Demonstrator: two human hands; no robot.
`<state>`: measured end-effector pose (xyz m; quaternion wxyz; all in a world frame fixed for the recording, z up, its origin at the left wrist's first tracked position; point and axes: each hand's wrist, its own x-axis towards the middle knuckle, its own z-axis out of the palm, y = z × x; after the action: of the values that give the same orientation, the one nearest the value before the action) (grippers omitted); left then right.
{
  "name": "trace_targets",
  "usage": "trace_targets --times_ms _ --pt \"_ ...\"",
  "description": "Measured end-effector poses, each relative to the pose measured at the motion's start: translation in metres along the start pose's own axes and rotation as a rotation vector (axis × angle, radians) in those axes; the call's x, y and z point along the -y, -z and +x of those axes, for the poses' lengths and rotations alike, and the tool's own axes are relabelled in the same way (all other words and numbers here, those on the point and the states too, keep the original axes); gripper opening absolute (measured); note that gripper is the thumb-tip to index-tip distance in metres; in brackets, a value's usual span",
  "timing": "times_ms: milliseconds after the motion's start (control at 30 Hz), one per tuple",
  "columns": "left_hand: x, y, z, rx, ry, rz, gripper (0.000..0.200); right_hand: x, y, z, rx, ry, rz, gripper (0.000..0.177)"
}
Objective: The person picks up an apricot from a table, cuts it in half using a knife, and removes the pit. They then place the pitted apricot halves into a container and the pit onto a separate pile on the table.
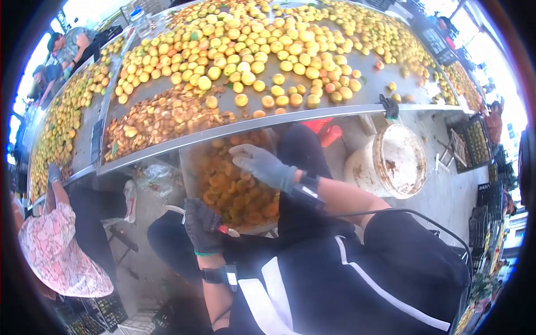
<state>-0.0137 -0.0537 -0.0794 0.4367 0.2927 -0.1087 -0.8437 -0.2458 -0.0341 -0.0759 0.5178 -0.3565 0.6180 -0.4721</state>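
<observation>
My left hand, in a dark knitted glove, is closed around a small tool with a red handle. Its short, pale end points right, and I cannot make out its exact kind. Over a tub of halved orange-yellow apricots is my right hand, in a light grey glove. Its fingers are stretched out and apart, with nothing visible in them. The tub stands between my knees, under the edge of the metal table. Whole apricots lie heaped on the table, beside a pile of brownish pieces near its front edge.
A dirty white bucket stands on the floor to my right, near a red object. Black crates line the right side. A co-worker in a pink patterned top sits at left. A dark cloth hangs at the table edge.
</observation>
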Motion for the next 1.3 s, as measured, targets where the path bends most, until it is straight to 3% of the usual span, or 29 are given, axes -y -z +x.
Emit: trace_targets --times_ms 67,100,200,233,267,300,333,367,433,533,667,733,800,833,900,967,1033,1067,1167,1300 --pt "0.005 0.002 0.004 -0.013 0.035 0.033 0.025 0.020 0.030 -0.013 0.098 0.178 0.221 0.025" --pt "0.007 0.004 0.004 -0.034 0.055 0.060 0.025 0.032 0.051 -0.014 0.025 0.234 0.042 0.023" --pt "0.012 -0.004 0.002 -0.099 0.065 0.117 0.025 0.031 0.146 0.006 -0.490 0.609 -0.674 0.023" --pt "0.013 -0.004 0.003 -0.095 0.068 0.120 0.025 0.030 0.187 0.009 -0.572 0.426 -0.647 0.024" --pt "0.016 -0.003 0.003 -0.094 0.076 0.138 0.024 0.018 0.232 0.017 -0.717 0.434 -0.883 0.024" --pt "0.018 -0.003 0.004 -0.093 0.083 0.156 0.024 0.022 0.253 0.010 -0.827 0.296 -0.838 0.027" --pt "0.021 -0.004 0.004 -0.091 0.085 0.157 0.024 0.025 0.274 -0.001 -0.946 0.239 -1.122 0.029" --pt "0.023 -0.005 0.005 -0.125 0.104 0.151 0.023 0.018 0.294 -0.002 -0.948 0.238 -1.120 0.029" --pt "0.026 -0.003 0.008 -0.158 0.119 0.150 0.022 -0.002 0.328 0.010 -0.865 0.011 -1.165 0.031" --pt "0.033 0.002 0.017 -0.163 0.169 0.192 0.022 -0.009 0.340 0.018 -0.778 -0.092 -1.144 0.034" --pt "0.038 -0.006 0.016 -0.149 0.168 0.259 0.021 -0.005 0.345 0.009 -0.708 -0.063 -1.057 0.036" --pt "0.041 -0.016 0.014 -0.149 0.146 0.276 0.021 -0.007 0.331 0.000 -0.613 0.282 0.333 0.036" --pt "0.043 -0.025 0.010 -0.218 -0.006 0.468 0.023 0.036 0.260 -0.035 -0.249 0.344 0.935 0.032" --pt "0.042 -0.032 0.008 -0.242 -0.011 0.469 0.023 0.037 0.236 -0.042 -0.236 0.324 0.944 0.032" --pt "0.038 -0.053 0.010 -0.059 -0.125 0.616 0.025 0.035 0.195 -0.050 0.016 0.224 1.030 0.035" --pt "0.027 -0.063 0.012 -0.039 -0.042 0.248 0.025 0.027 0.151 -0.060 0.274 0.103 1.120 0.038" --pt "0.018 -0.080 0.006 0.068 -0.086 0.218 0.021 0.023 0.103 -0.072 0.372 -0.090 1.298 0.038" --pt "0.013 -0.086 0.001 0.027 -0.108 0.218 0.021 0.013 0.086 -0.074 0.452 -0.159 1.342 0.040" --pt "0.005 -0.098 -0.013 0.113 -0.205 0.188 0.019 -0.016 0.051 -0.075 0.649 -0.308 1.329 0.046" --pt "0.002 -0.096 -0.033 0.189 -0.234 0.160 0.013 -0.024 0.024 -0.087 0.682 -0.424 1.287 0.043"
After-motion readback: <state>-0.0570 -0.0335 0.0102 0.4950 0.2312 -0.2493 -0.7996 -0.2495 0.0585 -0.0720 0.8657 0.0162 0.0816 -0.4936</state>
